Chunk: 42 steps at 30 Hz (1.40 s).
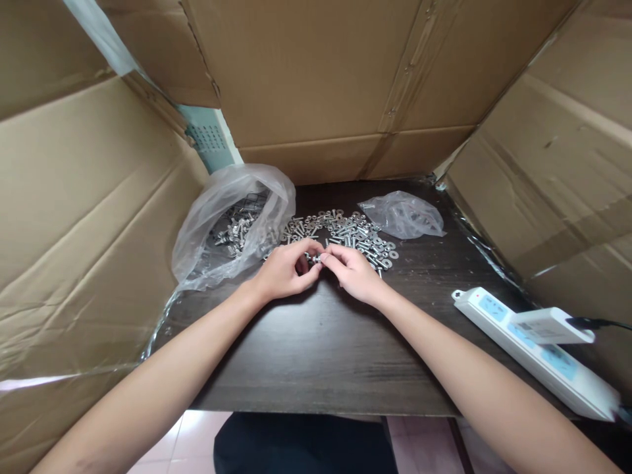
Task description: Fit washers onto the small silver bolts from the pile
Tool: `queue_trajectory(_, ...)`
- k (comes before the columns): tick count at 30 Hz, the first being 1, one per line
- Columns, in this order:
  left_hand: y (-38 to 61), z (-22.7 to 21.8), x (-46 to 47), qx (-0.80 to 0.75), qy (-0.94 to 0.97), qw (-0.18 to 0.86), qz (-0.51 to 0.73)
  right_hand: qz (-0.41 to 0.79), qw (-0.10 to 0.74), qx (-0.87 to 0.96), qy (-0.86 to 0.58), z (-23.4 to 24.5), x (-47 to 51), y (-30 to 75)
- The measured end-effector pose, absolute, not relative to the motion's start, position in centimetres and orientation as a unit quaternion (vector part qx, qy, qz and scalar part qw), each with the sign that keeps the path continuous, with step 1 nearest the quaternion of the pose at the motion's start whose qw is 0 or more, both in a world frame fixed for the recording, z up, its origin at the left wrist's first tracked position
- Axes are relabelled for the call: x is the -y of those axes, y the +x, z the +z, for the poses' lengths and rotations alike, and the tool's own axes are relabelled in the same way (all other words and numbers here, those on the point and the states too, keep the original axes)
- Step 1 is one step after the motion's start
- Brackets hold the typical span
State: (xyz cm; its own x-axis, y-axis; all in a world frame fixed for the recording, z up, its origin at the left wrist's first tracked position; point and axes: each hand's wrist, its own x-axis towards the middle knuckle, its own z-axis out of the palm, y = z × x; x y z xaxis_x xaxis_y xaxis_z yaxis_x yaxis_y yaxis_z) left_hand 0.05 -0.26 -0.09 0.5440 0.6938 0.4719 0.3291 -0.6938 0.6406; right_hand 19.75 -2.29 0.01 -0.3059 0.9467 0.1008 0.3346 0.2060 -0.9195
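Note:
My left hand (286, 270) and my right hand (351, 268) meet just in front of a heap of loose bolts, nuts and washers (363, 240). Between their fingertips is a small silvery bolt (314, 259) with what looks like a washer or nut on it. The left thumb and fingers curl round one end of the bolt. At its other end, the right thumb and forefinger pinch. Fine details of the bolt are partly covered by the fingers. Left of the heap, an open clear plastic bag (192, 230) holds more metal fasteners (236, 234).
A smaller clear plastic bag (407, 214) lies behind the heap to the right. On the right of the dark table (306, 355) is a white power strip (538, 349) with a plugged-in white adapter (553, 326) and black cable. Cardboard walls (316, 72) enclose the back and both sides.

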Motion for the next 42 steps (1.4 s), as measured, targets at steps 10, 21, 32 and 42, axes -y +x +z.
queue_trajectory(10,0.0,-0.16,0.26,-0.318,0.849,0.231,0.353,0.426,0.366,0.687,-0.461,0.14,2.35,19.77)
queue_trajectory(21,0.03,0.01,0.33,-0.324,0.845,0.237,0.352,0.436,0.368,0.683,-0.456,0.06,2.33,19.79)
queue_trajectory(32,-0.04,-0.1,0.15,-0.33,0.846,0.232,0.348,0.433,0.367,0.689,-0.451,0.1,2.33,19.83)
queue_trajectory(42,-0.03,0.11,0.26,-0.328,0.848,0.241,0.339,0.429,0.367,0.691,-0.451,0.04,2.34,19.81)
